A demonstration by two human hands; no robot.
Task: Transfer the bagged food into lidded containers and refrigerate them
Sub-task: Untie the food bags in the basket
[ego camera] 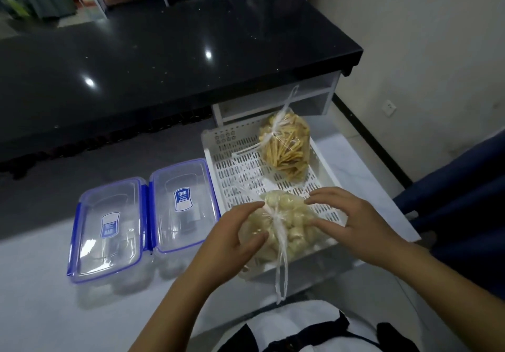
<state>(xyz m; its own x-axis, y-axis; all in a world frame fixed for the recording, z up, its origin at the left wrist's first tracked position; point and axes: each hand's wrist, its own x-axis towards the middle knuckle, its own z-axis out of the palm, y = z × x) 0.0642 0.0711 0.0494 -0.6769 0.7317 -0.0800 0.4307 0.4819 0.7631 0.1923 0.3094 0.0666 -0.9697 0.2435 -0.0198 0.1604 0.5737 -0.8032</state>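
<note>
Both hands rest on a clear bag of pale round food pieces (284, 228) lying at the near end of a white slotted tray (232, 160): the left hand (232, 239) lies against the bag's left side, the right hand (347, 220) against its right, fingers straight or only slightly bent — touching, not clenched round it. The bag's tied neck (a white twisted tail) hangs over the tray's near rim. A second tied bag of yellowish sticks (284, 146) sits at the tray's far end. Two lidded clear containers — the left container (106, 228) and the right container (183, 204), both with blue clasps — stand side by side just left of the tray on the pale table (41, 297).
</note>
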